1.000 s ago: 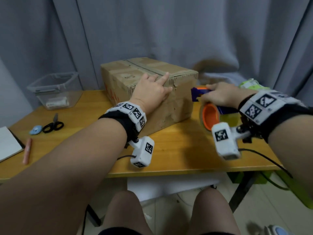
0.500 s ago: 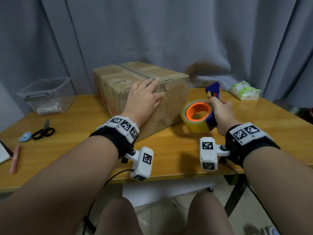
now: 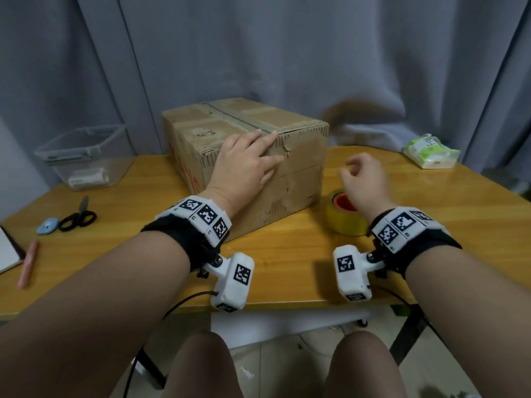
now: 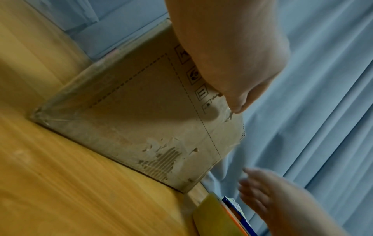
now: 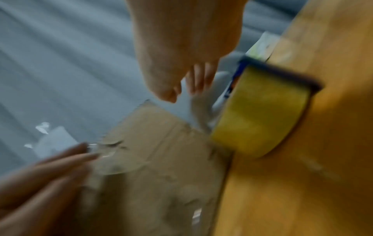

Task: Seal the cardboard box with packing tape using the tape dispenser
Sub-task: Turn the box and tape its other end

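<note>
A worn cardboard box (image 3: 298, 173) stands on the wooden table (image 3: 287, 271), its top flaps closed with a tape strip along the seam. My left hand (image 3: 247, 165) lies flat with straight fingers over the box's near top edge; the left wrist view shows it against the box (image 4: 145, 115). The tape dispenser (image 3: 343, 216), a yellow roll with an orange core and blue frame, rests on the table right of the box, seen too as the dispenser (image 5: 260, 115). My right hand (image 3: 363, 179) hovers above it with loosely curled fingers, holding nothing.
A clear plastic bin (image 3: 83, 156) stands at the back left. Black scissors (image 3: 77, 216), a small blue object (image 3: 47, 226), a pink pen (image 3: 28, 262) and a notebook corner (image 3: 8, 251) lie on the left. A green wipes pack (image 3: 429, 152) sits back right. Grey curtains hang behind.
My right hand brought the dispenser from beside the box down onto the table, let go of it and lifted away. The left hand has stayed on the box.
</note>
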Motion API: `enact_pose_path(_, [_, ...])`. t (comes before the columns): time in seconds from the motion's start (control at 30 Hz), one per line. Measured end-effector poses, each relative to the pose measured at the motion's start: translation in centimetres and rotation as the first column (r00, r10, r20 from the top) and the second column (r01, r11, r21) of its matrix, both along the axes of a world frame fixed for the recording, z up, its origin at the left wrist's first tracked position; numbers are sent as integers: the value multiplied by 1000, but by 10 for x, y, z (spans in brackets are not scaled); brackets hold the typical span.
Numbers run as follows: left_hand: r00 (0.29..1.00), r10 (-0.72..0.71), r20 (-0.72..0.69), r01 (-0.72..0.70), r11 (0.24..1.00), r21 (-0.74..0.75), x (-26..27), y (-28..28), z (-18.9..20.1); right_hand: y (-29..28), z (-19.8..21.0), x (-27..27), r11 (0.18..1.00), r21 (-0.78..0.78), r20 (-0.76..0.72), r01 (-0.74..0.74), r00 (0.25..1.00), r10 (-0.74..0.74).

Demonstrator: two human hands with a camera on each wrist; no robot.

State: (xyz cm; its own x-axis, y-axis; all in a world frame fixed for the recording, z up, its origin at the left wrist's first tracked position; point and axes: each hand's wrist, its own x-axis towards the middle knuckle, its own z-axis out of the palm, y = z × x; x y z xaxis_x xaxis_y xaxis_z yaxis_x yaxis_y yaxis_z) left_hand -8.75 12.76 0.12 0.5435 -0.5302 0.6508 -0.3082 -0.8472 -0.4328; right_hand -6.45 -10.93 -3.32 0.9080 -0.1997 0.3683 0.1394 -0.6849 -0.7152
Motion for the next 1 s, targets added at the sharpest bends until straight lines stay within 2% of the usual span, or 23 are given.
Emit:
enact_pose_path(0.03, [1000, 7, -3, -7, 1000, 6, 0, 0, 1, 16, 4, -1, 978, 148, -13, -148, 988, 152])
enact_pose_path(0.07, [1000, 12, -11, -12, 1000, 9, -1, 0, 2, 32, 6, -2, 920, 309, -72, -242, 958, 277])
enact_pose_path(0.1, [1000, 14, -19, -14, 1000, 10, -1, 0, 2, 46, 6, -2, 845, 464, -138, -267, 920, 367])
enact_pose_path(0.17, [999, 6, -35, -6, 1000, 5, -2, 0, 3, 65, 6, -3, 689, 701, -230, -182, 857, 461])
enact_pose_path(0.23, [997, 14, -70, -14, 1000, -1, -5, 0, 5, 72, 5, -3, 619, 775, -251, -127, 837, 486])
enact_pose_path(0.4, [985, 38, -168, -39, 999, 1, -7, 1, 9, 79, 6, -7, 479, 872, -195, -105, 822, 535])
enact_pose_path(0.5, [991, 16, -134, -21, 999, -35, -11, -1, 9, 78, 13, -12, 504, 851, -119, -151, 878, 464])
enact_pose_path(0.57, [981, -15, -192, -16, 987, -160, -15, -4, 18, 75, 13, -16, 577, 792, -68, -202, 909, 411])
enact_pose_path(0.63, [964, -68, -258, -22, 944, -330, -11, -8, 35, 73, 12, -20, 638, 733, -24, -235, 929, 370])
enact_pose_path(0.67, [955, -57, -292, -53, 934, -354, -8, -11, 43, 73, 12, -22, 655, 715, 0, -243, 937, 348])
enact_pose_path(0.8, [907, 59, -417, -164, 961, -221, 8, -12, 50, 73, 12, -31, 660, 710, 64, -244, 957, 284])
enact_pose_path(0.9, [910, 61, -411, -161, 963, -214, 13, -9, 49, 78, 4, -34, 633, 736, 33, -241, 946, 322])
enact_pose_path(1.0, [898, 67, -435, -166, 967, -193, 17, -6, 52, 88, -6, -27, 657, 727, -10, -202, 952, 305])
